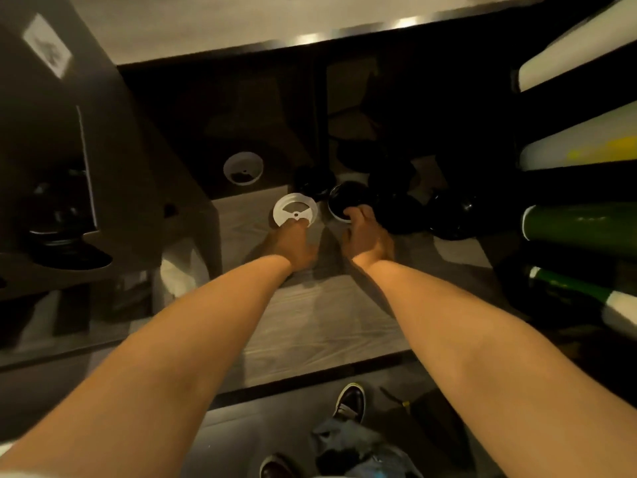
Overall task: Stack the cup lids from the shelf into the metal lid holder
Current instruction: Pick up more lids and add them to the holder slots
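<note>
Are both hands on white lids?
No: the left hand holds a white lid, while the right hand grips a black lid.

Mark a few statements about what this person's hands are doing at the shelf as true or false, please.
1. The left hand holds a white lid by its near edge. True.
2. The right hand holds a white lid as well. False: it grips a black lid.
3. A second white lid sits farther back on the shelf, apart from both hands. True.
4. The two held lids are already stacked together. False: they are side by side with a gap between them.
5. The person wears long sleeves. False: both forearms are bare.
</note>
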The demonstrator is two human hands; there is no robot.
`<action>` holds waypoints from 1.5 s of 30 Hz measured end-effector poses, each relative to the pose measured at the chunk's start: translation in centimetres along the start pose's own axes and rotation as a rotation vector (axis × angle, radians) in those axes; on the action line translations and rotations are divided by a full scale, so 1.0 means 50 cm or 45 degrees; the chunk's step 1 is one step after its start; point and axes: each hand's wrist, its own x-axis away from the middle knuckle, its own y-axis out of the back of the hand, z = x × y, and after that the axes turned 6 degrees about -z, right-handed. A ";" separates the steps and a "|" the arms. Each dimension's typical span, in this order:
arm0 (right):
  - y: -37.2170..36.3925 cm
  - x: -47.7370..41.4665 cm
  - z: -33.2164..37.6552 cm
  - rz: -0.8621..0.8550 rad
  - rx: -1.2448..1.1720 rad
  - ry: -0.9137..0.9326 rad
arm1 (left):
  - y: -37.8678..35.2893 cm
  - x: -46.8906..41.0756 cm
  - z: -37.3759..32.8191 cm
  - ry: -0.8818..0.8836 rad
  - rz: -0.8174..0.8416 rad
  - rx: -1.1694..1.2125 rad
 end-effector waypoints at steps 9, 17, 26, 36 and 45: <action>-0.029 -0.030 -0.028 -0.012 -0.041 0.009 | -0.015 0.002 -0.004 0.038 -0.173 -0.221; -0.013 -0.038 -0.021 0.039 -0.038 -0.022 | -0.011 -0.001 -0.017 0.025 -0.206 -0.319; 0.020 -0.064 -0.002 0.131 -0.013 -0.047 | -0.001 -0.026 -0.004 0.013 -0.261 -0.236; 0.051 -0.071 0.031 0.183 0.099 -0.103 | 0.033 -0.018 0.003 0.052 -0.314 -0.131; 0.065 -0.051 0.051 -0.084 -0.110 0.021 | 0.051 -0.008 -0.001 0.033 -0.386 0.137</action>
